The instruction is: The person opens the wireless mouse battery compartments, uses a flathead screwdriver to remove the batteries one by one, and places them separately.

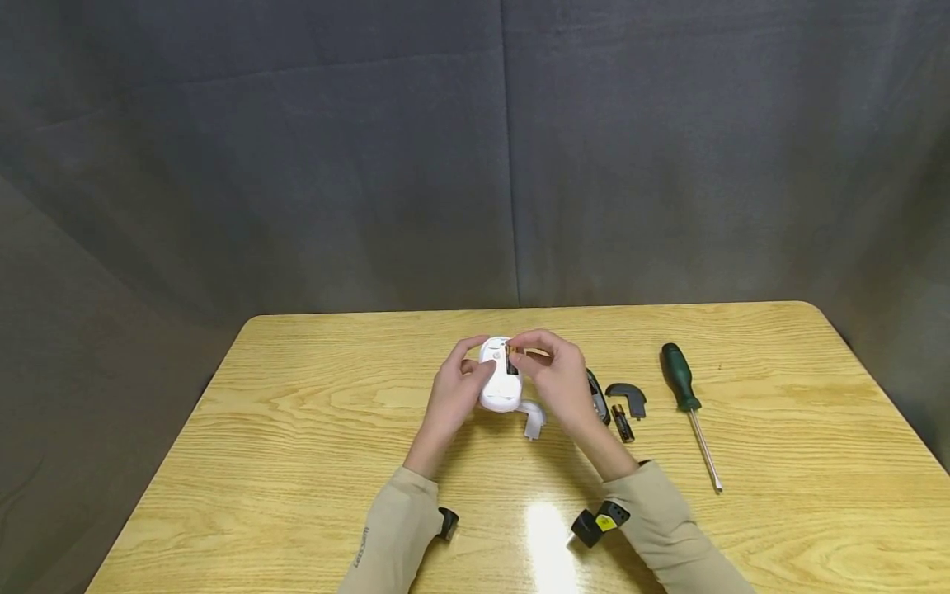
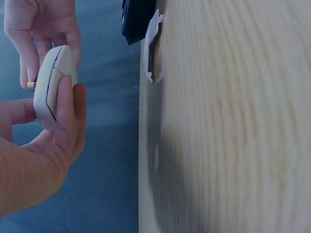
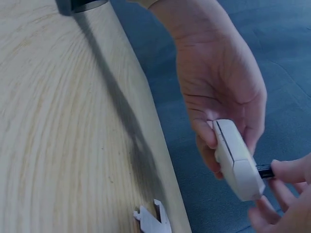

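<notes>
My left hand (image 1: 454, 391) grips a white computer mouse (image 1: 501, 394) by its sides, its underside turned up toward the head camera. The mouse is held above the table. At an opening in that underside, my right hand (image 1: 562, 381) pinches a small dark battery (image 1: 511, 360) with a copper-coloured end. In the right wrist view the battery (image 3: 265, 171) sticks out from the mouse (image 3: 236, 162) between the right fingers. How deep its other end sits cannot be told. Just below the mouse lies a light grey curved cover (image 1: 533, 421) on the table.
Right of my right hand lies a black mouse (image 1: 598, 399), partly hidden by that hand. Beside it are a dark curved cover (image 1: 629, 396) and a loose battery (image 1: 622, 423). Farther right rests a green-handled screwdriver (image 1: 679, 375) on the wooden table (image 1: 297, 462). A grey curtain (image 1: 371, 165) hangs behind.
</notes>
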`<state>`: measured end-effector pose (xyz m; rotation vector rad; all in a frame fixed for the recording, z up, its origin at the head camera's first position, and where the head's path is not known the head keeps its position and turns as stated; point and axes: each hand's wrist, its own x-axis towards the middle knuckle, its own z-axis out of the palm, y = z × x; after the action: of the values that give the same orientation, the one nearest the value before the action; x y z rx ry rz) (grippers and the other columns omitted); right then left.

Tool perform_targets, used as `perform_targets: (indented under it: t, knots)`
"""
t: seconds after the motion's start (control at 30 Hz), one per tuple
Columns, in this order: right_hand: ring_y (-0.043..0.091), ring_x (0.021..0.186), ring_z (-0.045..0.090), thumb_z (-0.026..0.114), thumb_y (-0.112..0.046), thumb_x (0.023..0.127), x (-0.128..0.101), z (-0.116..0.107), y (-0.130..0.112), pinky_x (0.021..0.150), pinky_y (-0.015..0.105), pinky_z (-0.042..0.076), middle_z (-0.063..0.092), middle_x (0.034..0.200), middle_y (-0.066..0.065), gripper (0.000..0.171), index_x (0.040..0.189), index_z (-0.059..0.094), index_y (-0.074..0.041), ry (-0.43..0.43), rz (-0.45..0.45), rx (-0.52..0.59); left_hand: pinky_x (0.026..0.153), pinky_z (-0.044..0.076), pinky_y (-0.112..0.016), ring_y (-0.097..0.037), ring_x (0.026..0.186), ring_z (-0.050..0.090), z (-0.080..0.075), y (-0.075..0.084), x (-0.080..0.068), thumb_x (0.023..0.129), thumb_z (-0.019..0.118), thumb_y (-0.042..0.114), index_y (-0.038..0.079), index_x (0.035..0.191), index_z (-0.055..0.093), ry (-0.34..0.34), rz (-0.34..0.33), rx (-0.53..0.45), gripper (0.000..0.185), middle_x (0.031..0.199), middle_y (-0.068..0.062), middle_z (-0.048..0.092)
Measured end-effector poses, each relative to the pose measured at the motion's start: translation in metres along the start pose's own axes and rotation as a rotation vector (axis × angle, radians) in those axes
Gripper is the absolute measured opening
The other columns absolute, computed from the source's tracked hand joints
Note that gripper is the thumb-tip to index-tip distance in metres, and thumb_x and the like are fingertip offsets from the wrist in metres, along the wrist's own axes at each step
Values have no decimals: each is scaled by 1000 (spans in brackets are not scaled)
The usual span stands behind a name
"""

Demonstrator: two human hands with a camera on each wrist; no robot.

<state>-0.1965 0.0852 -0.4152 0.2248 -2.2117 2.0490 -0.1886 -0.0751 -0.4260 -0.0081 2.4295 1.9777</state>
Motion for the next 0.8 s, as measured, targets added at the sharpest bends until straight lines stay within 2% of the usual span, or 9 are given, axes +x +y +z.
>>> perform_targets:
  t: [0.17,0.37,0.47,0.57,0.7,0.8]
  knots:
    - [30,101,70,75,3,91,-1,3,2,85,21,54,73,106,19,15,106,74,5,99,-60,6,58,50,-31,-12,65,56,-2,2,0,99,63,16,11,139,62,-8,12,-1,40,87,-8,67]
    - [22,96,69,74,2,93,-4,4,-1,85,21,54,72,104,19,14,106,74,6,173,-130,25,60,49,-27,-14,72,59,-2,2,1,98,64,15,9,139,62,-7,33,69,41,93,-13,70]
    - [14,89,68,73,4,93,-4,0,-5,81,21,55,71,102,20,15,108,72,8,178,-157,39,62,48,-26,-17,77,61,-3,1,2,99,63,15,8,139,62,1,34,107,41,98,-16,70]
    - [9,83,68,71,5,94,-2,-4,-5,74,23,59,70,102,20,17,110,70,10,137,-91,83,62,50,-26,-20,80,64,-4,-2,3,98,63,15,7,139,61,9,26,118,42,100,-17,70]
    - [9,79,68,69,7,95,-1,-8,0,70,26,61,69,102,18,17,110,68,13,79,65,133,64,50,-26,-22,83,65,-6,-5,4,98,64,16,5,139,61,31,0,148,43,100,-17,69]
    - [9,78,69,69,5,95,-1,-12,5,70,28,61,70,100,15,17,109,68,14,35,163,118,65,50,-27,-24,84,65,-8,-6,5,98,64,17,4,138,62,55,-21,163,42,99,-17,69]
